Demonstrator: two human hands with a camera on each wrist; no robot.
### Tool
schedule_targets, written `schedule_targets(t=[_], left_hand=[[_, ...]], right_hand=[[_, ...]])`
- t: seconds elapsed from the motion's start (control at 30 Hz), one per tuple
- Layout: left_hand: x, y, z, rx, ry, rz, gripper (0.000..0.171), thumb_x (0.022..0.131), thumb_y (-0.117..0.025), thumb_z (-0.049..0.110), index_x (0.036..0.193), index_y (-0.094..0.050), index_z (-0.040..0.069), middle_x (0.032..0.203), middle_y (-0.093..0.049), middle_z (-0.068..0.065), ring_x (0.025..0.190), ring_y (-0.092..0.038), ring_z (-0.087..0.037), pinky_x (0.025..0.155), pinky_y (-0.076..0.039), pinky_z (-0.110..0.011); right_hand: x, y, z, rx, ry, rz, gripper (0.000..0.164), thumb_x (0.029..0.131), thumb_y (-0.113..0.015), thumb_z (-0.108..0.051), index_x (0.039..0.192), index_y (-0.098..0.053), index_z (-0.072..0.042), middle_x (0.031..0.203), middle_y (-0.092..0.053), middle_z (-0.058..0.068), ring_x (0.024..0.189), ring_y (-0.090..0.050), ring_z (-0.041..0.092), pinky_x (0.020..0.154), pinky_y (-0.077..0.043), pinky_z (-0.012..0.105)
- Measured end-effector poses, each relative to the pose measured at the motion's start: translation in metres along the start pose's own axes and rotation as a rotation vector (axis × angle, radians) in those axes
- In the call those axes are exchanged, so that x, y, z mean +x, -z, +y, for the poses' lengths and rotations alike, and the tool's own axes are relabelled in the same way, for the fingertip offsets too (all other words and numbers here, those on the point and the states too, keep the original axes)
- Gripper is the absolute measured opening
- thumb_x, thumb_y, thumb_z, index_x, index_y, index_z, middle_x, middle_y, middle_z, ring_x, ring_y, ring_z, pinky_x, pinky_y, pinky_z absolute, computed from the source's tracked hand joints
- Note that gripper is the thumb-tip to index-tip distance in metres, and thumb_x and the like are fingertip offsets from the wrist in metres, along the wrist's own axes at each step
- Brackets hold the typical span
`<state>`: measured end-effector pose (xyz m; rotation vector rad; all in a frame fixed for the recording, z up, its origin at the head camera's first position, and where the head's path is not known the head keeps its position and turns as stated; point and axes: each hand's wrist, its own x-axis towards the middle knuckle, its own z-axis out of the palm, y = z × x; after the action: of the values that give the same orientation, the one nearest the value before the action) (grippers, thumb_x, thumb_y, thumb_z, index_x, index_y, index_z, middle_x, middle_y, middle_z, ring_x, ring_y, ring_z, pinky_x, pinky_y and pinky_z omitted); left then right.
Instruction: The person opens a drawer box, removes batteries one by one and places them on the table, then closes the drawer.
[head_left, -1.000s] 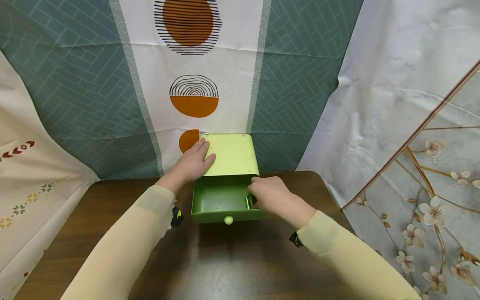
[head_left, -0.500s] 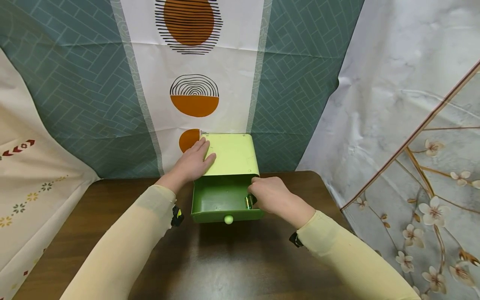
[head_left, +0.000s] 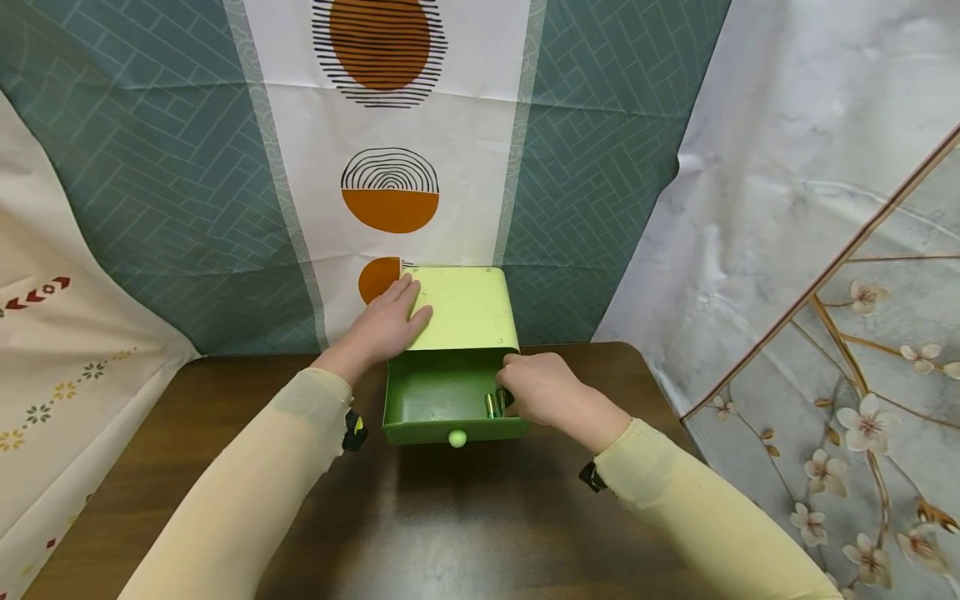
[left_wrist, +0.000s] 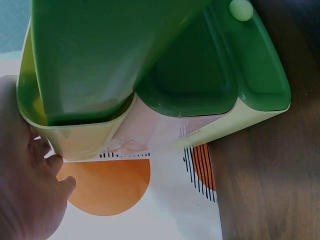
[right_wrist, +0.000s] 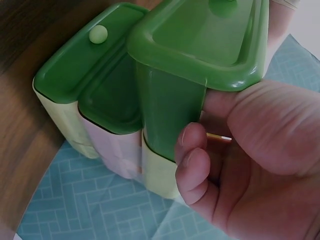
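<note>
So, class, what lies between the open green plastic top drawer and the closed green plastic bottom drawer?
The closed green plastic middle drawer, in its pink casing, lies between the top drawer and the bottom drawer; both wrist views show it.

In the head view, the right grip (head_left: 555,390), its fingertips hidden, partly covers the shiny green cylinders (head_left: 491,406) inside the drawer (head_left: 427,432); any markings are too small to read. The left-wrist view's edge cuts off the left grip (left_wrist: 25,180); the head view's bottom edge, the table (head_left: 465,533).
</note>
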<state>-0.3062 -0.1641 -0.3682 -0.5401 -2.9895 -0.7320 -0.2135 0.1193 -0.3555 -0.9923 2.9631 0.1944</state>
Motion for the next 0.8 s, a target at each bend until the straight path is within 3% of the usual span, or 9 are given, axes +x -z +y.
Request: schedule_targets(t=[0.53, 0.8], left_hand=[[0.001, -0.001, -0.001, 0.000, 0.001, 0.002, 0.076, 0.119, -0.035, 0.049, 0.176, -0.017, 0.001, 0.184, -0.007, -0.017, 0.170, -0.006, -0.037, 0.136, -0.010, -0.054], [0.001, -0.001, 0.000, 0.015, -0.001, 0.000, 0.076, 0.119, -0.034, 0.048, 0.176, -0.016, 0.000, 0.184, -0.006, -0.019, 0.170, -0.006, -0.038, 0.136, -0.010, -0.054]], right_hand=[[-0.001, 0.002, 0.004, 0.045, -0.009, 0.038, 0.038, 0.087, -0.098, -0.037, 0.116, -0.084, -0.017, 0.097, -0.064, -0.004, 0.079, -0.067, 0.015, 0.069, -0.058, 0.036], [-0.009, 0.006, 0.008, 0.098, -0.004, 0.117, 0.034, 0.090, -0.095, -0.036, 0.117, -0.082, -0.020, 0.103, -0.072, -0.004, 0.082, -0.066, 0.010, 0.068, -0.056, 0.034]])
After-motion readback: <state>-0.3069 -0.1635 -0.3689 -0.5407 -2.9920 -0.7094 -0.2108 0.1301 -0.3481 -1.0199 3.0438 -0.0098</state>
